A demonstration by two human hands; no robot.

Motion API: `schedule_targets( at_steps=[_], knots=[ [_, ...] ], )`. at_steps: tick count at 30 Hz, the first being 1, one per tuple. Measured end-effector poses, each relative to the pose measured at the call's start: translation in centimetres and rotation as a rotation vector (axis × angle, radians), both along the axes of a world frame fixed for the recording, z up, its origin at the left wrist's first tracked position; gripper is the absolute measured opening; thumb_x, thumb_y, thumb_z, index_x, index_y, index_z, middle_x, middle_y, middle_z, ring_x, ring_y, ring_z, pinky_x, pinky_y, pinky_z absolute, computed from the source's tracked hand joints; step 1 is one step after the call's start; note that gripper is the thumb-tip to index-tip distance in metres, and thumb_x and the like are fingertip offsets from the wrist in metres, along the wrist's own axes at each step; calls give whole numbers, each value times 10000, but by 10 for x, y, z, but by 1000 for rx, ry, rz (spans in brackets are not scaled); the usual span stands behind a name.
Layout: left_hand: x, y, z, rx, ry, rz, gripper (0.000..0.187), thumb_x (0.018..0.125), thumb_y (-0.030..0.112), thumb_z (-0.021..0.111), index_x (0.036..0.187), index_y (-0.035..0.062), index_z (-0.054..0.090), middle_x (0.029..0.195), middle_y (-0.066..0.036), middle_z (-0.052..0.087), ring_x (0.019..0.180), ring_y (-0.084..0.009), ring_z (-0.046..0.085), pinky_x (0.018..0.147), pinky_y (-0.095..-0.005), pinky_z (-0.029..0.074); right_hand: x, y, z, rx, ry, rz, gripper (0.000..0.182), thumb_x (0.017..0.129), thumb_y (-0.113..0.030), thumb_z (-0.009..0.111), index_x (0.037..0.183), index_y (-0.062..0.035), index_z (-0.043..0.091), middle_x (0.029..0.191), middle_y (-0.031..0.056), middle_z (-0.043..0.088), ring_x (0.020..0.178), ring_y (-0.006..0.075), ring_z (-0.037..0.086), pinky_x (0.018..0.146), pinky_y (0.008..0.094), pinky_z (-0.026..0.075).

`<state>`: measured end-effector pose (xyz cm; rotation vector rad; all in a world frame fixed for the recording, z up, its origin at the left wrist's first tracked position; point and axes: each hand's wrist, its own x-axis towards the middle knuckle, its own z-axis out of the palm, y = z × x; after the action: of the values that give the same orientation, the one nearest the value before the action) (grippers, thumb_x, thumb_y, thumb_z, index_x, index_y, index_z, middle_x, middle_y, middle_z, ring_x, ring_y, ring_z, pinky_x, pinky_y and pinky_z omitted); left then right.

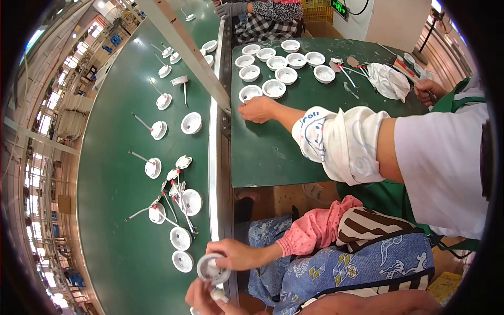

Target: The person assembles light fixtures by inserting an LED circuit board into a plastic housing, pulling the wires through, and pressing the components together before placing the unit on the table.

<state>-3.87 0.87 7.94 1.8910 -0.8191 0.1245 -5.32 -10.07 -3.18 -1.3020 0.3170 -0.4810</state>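
My left hand (258,109) reaches across the green table to its far edge. Its fingers are curled at the rim of a white round plastic housing (250,93), the nearest of several similar housings (276,63) in loose rows. My right hand (429,93) is close to my body, its fingers closed around a thin stick-like tool (407,75) whose exact kind I cannot make out. Before that hand lie a crumpled white cloth (388,81) and some red-and-white wires (346,71).
Beyond a metal rail (213,157) runs a green belt (115,184) bearing white round parts, several with wires. A slanted white post (184,50) stands between. Left of me, a co-worker's hands (231,255) hold a white ring (213,268). Another person's gloved hand (231,9) is at the top.
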Motion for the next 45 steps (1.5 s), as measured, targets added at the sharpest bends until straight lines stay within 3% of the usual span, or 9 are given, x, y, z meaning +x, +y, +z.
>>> schedule_targets(
  at_steps=[3,12,24,29,33,38,41,42,45],
  knots=[
    [-8,-34,7,-282,293,-532,197,902,71,610,1094,26,617,1007,-136,615,856,-221,621,695,-348,540,3,-8,-11,249,36,-21,241,816,-118,637,1005,31,646,819,84,638,801,121,577,718,310,485],
    [-66,-71,36,-555,1216,-1041,58,925,88,613,955,81,564,925,-110,604,794,-217,581,655,-329,483,-5,-19,-17,589,25,40,224,835,-105,628,1007,39,633,830,80,643,751,104,569,643,288,460],
    [-85,-85,57,-682,1381,-1113,229,956,111,617,769,155,493,817,-75,589,711,-212,526,600,-303,407,-2,-20,-22,656,14,67,202,859,-87,616,1008,50,615,845,76,650,684,81,557,542,260,426],
    [-91,-101,12,-1138,1260,-1434,110,1022,210,608,1020,107,649,978,-164,593,832,-217,578,771,-316,474,-9,-23,-14,655,23,65,199,867,-79,612,1014,55,611,849,73,651,663,74,555,510,250,416],
    [-96,-99,25,-1181,1305,-1401,108,1024,190,624,994,88,648,973,-143,599,823,-186,576,752,-298,472,-10,-22,-11,642,15,67,202,864,-79,617,1021,47,624,840,64,648,660,75,559,512,251,420],
    [-35,-76,17,-695,957,-1362,160,961,196,645,828,183,557,902,-88,592,783,-250,572,686,-340,444,-18,-39,11,554,91,52,189,876,-97,632,1029,12,648,835,34,657,646,54,569,509,231,426],
    [27,-27,7,-501,406,-768,199,1004,291,570,995,93,567,856,-82,519,902,-243,576,788,-424,444,-24,-49,15,532,23,49,210,887,-93,629,1067,13,645,888,31,672,712,59,620,565,214,485],
    [45,-8,-4,-554,289,-548,216,868,80,618,1026,-66,636,1016,-189,633,975,-341,648,898,-444,502,-27,-51,20,553,15,48,221,879,-87,623,1078,9,637,917,34,674,757,71,648,607,220,529],
    [71,32,-13,158,16,-166,385,813,-33,556,1191,-21,631,1146,-177,656,1106,-314,613,965,-392,460,-29,-55,13,467,-42,163,225,921,-119,636,1104,9,654,908,8,678,726,19,619,543,168,451]
  ],
)
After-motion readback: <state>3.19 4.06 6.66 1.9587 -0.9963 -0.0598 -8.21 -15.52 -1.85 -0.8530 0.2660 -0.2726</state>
